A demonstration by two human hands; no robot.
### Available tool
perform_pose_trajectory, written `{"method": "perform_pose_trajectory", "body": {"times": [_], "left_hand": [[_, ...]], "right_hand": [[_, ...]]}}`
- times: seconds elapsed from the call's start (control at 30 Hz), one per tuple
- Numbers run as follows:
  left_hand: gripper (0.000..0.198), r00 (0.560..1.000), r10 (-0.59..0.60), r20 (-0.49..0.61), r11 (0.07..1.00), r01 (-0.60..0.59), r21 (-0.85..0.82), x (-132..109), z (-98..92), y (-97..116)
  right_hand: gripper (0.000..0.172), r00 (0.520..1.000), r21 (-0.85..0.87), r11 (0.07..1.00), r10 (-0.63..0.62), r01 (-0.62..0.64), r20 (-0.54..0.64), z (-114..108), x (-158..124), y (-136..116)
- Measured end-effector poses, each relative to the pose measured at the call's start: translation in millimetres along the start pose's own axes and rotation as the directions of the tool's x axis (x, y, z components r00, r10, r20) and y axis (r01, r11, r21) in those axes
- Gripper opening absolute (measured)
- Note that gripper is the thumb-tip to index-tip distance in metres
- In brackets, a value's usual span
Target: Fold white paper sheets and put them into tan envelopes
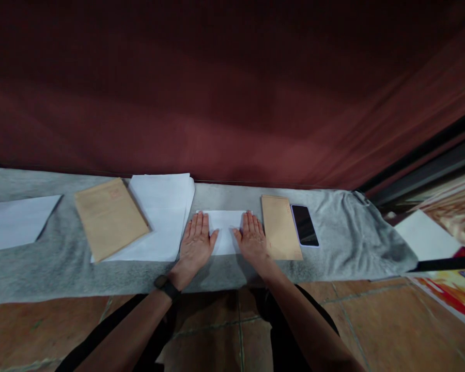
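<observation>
A small white sheet of paper lies flat on the grey cloth, between and partly under my two hands. My left hand rests palm down on its left side, fingers extended and thumb pointing inward; a dark watch is on that wrist. On the right side of the sheet my right hand lies flat too, fingers stretched out. Just beside it is a narrow brown envelope. Larger white sheets lie close to my left hand, partly covered by a wider brown envelope.
A dark-screened phone lies right of the narrow envelope. Another white sheet is at the far left of the grey cloth. A dark red curtain hangs behind. At the far right are a white sheet and a colourful printed item.
</observation>
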State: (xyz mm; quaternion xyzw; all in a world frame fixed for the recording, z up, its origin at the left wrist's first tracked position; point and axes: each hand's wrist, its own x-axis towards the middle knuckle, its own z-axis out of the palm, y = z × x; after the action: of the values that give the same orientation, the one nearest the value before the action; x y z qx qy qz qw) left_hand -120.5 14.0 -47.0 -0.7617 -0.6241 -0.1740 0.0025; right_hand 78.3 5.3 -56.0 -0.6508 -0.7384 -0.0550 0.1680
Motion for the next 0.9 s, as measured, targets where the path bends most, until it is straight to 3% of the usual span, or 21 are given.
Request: {"method": "perform_pose_trajectory", "body": {"times": [0.2, 0.33, 0.43, 0.63, 0.77, 0.9], "left_hand": [[0.066, 1.000, -0.013, -0.019, 1.000, 0.013, -0.001, -10.8, -8.4, 2.4], [0.064, 0.995, 0.098, 0.028, 0.995, -0.098, -0.001, -22.3, -13.8, 16.3], [0.065, 0.992, 0.110, 0.067, 0.994, -0.111, 0.011, -28.3, -12.2, 24.3], [0.067, 0.991, 0.111, 0.070, 0.993, -0.113, 0.026, -29.7, -9.6, 24.5], [0.067, 0.991, 0.125, 0.052, 0.991, -0.127, 0.042, -30.0, -7.8, 22.6], [0.067, 0.990, 0.135, 0.042, 0.990, -0.136, 0.035, -30.1, -6.8, 21.8]], "right_hand": [[0.065, 0.997, 0.057, 0.997, 0.054, -0.056, 0.049, -11.4, -7.1, -5.1], [0.064, 0.995, 0.112, 0.992, 0.046, -0.057, 0.094, -22.5, -9.3, -8.6], [0.063, 0.989, 0.132, 0.984, 0.103, -0.116, 0.104, -32.0, -4.3, -3.5], [0.057, 0.935, 0.125, 0.943, 0.278, -0.310, 0.221, -49.9, 14.6, 8.9], [0.047, 0.913, 0.097, 0.933, 0.312, -0.347, 0.263, -51.1, 18.2, 8.4], [0.038, 0.891, 0.181, 0.894, 0.349, -0.409, 0.290, -47.3, 21.9, 10.9]]}}
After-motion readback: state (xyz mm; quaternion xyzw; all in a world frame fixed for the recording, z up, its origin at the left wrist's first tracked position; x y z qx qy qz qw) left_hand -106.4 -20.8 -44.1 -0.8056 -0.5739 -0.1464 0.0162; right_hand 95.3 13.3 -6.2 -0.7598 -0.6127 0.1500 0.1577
